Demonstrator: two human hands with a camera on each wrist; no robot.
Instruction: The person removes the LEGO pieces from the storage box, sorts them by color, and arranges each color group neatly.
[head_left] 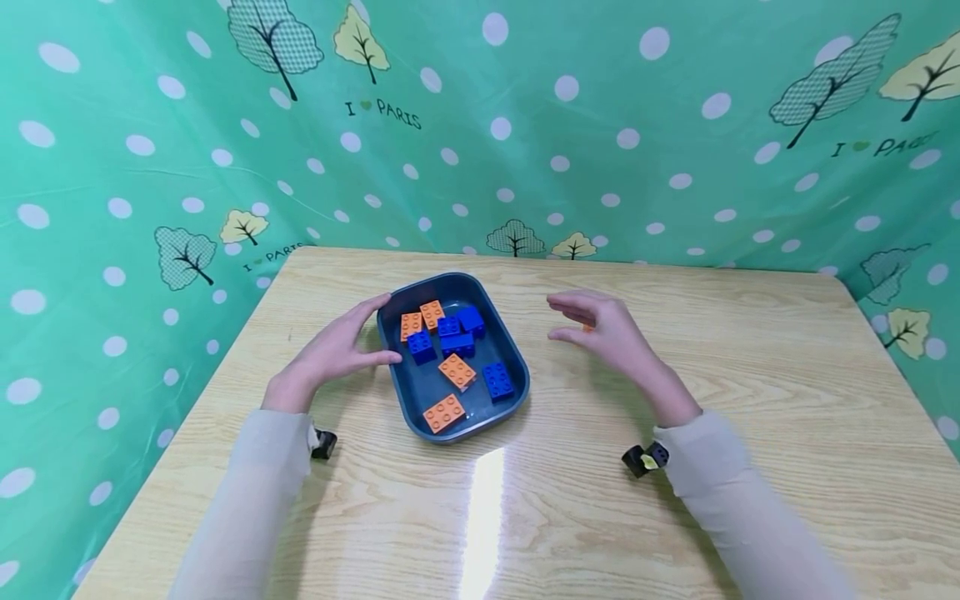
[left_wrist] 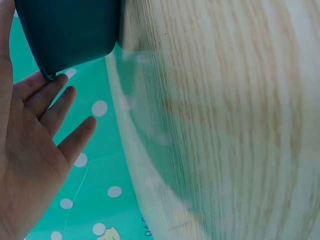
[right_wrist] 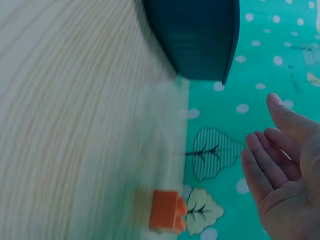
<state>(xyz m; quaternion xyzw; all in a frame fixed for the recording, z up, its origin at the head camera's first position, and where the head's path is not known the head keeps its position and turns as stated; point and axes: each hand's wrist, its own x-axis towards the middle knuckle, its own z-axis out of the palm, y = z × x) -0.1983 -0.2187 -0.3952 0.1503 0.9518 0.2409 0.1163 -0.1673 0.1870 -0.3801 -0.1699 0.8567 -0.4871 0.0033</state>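
1. A dark blue plastic tray (head_left: 411,390) is being supported by a wood-grain table (head_left: 675,308), on which a bright streak of light (head_left: 483,517) is being reflected just on the near side of the tray.
2. The left side of the tray is being touched by the left hand (head_left: 337,346); its thumb and forefinger are being spread wide along the rim, with the fingers being held nearly straight.
3. To the right of the tray, and apart from it, the right hand (head_left: 607,329) is being held in the air; a moderate gap is being left between thumb and gently bent fingers, and nothing is being gripped.
4. A loose orange toy brick (right_wrist: 164,210) is being borne by the table to the right of the tray; in the head view it is being mostly covered by the right hand.
5. Inside the tray, four orange studded bricks (head_left: 444,413) and five blue studded bricks (head_left: 497,381) are being contained, the blue ones being grouped mainly in its far half.
6. Beyond the tray, a green dotted cloth (head_left: 450,200) is being seen, printed with trees.
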